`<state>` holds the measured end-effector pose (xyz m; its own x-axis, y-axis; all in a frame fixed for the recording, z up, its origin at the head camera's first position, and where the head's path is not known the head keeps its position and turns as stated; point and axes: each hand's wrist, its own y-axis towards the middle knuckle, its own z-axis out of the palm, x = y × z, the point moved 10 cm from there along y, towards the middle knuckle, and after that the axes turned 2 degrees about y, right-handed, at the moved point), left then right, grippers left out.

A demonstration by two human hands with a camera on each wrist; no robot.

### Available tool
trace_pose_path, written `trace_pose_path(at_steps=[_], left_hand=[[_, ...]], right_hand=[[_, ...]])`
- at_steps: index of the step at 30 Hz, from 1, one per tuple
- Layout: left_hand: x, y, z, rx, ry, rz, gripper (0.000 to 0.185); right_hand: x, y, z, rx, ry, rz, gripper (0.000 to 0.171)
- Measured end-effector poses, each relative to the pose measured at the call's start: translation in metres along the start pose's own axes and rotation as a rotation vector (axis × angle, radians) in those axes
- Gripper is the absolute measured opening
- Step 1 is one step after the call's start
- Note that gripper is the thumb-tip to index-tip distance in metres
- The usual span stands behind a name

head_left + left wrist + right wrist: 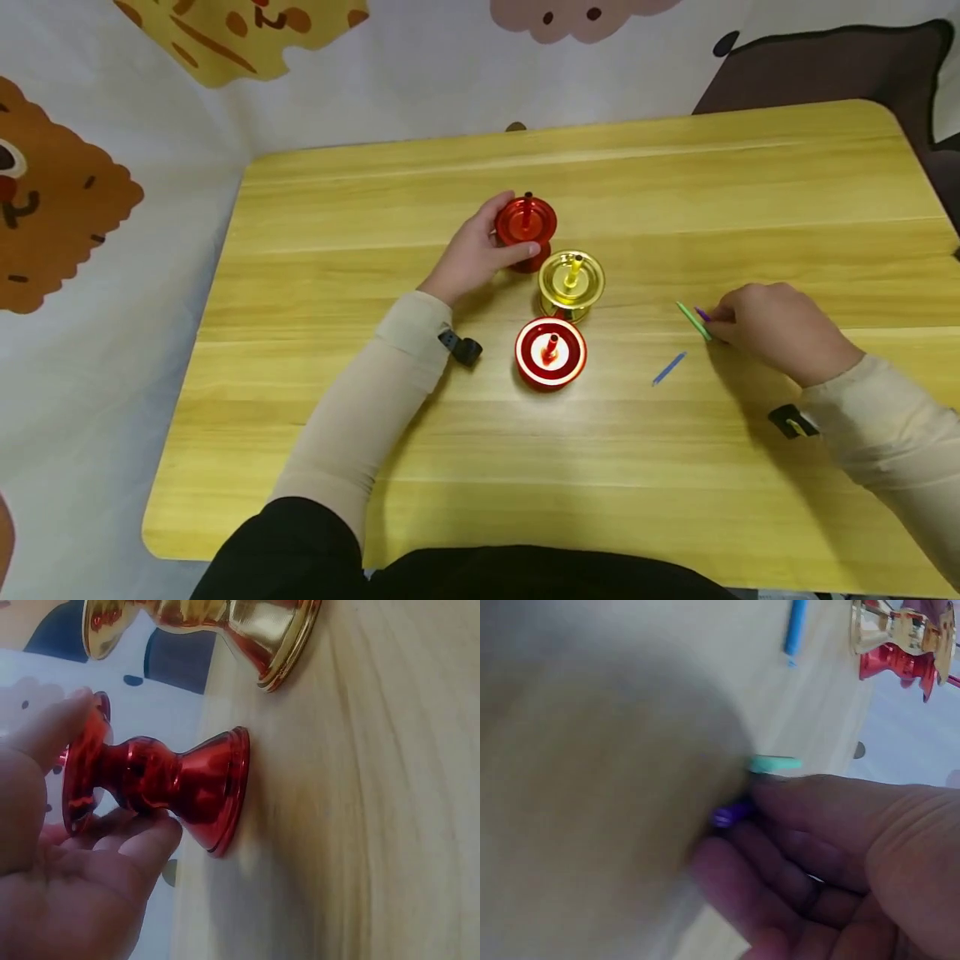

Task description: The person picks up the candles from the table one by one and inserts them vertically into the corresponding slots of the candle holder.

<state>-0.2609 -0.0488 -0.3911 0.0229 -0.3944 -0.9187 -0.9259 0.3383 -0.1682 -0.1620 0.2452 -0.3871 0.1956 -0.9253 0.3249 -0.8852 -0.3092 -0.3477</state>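
A rectangular pale-yellow wooden table (pixel 750 183) fills most of the head view, backed by a white cloth printed with cartoon biscuits (pixel 67 192) along the upper and left edges. Both forearms are covered by beige sleeves.

At the centre of the frame three shiny metal candle holders are grouped close together. The far red hourglass-shaped candle holder (pixel 526 223), with a thin red candle standing in it, is gripped by the left hand (pixel 474 254): the thumb is laid on its rim and the fingers are curled round its narrow waist, as the left wrist view (pixel 150 784) confirms, with the foot flat on the table. Just below and right of it stands the gold candle holder (pixel 572 284) with a yellow candle, and lower again the near red candle holder (pixel 550 352) with a red candle; neither is touched.

In the right half of the frame the right hand (pixel 780 329) is lowered onto the table, its fingertips closed narrowly on a thin purple candle (pixel 702 315) that lies flat beside a thin green candle (pixel 693 320); whether the green one is also pinched cannot be told. Both sticks point up-left, toward the holders. A thin blue candle (pixel 669 368) lies free, lower left of that hand and between it and the holders. The right hand is the nearer to all three loose sticks.
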Motion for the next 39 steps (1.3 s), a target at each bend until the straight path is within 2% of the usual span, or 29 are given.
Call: trace_pose_path(at_steps=[3,8,13,17,23,27,32,39], left_hand=[[-0.001,-0.002,-0.001,-0.011,0.007,0.006,0.088],[-0.001,-0.006,-0.012,-0.047,-0.052,0.024,0.085],[0.008,-0.017,-0.020,-0.060,-0.083,0.009,0.084],[0.012,-0.020,-0.021,-0.060,-0.088,0.006,0.084],[0.007,-0.019,-0.020,-0.061,-0.095,-0.033,0.085],[-0.008,-0.023,-0.017,-0.053,-0.092,-0.062,0.083],[-0.030,-0.027,-0.014,-0.047,-0.072,-0.056,0.081],[-0.035,-0.024,-0.010,-0.032,-0.090,-0.049,0.081]], right_hand=[[0.004,0.004,-0.002,0.056,-0.008,-0.012,0.027],[0.010,0.018,-0.010,0.070,-0.033,-0.026,0.038],[0.010,0.025,-0.006,0.066,0.035,0.022,0.032],[0.004,0.023,-0.008,-0.024,0.088,0.052,0.021],[0.002,0.014,-0.026,-0.218,0.159,0.042,0.022],[0.004,0.009,-0.035,-0.275,0.160,0.024,0.020],[0.008,0.007,-0.046,-0.327,0.153,0.005,0.018],[0.013,0.008,-0.050,-0.360,0.165,-0.010,0.017]])
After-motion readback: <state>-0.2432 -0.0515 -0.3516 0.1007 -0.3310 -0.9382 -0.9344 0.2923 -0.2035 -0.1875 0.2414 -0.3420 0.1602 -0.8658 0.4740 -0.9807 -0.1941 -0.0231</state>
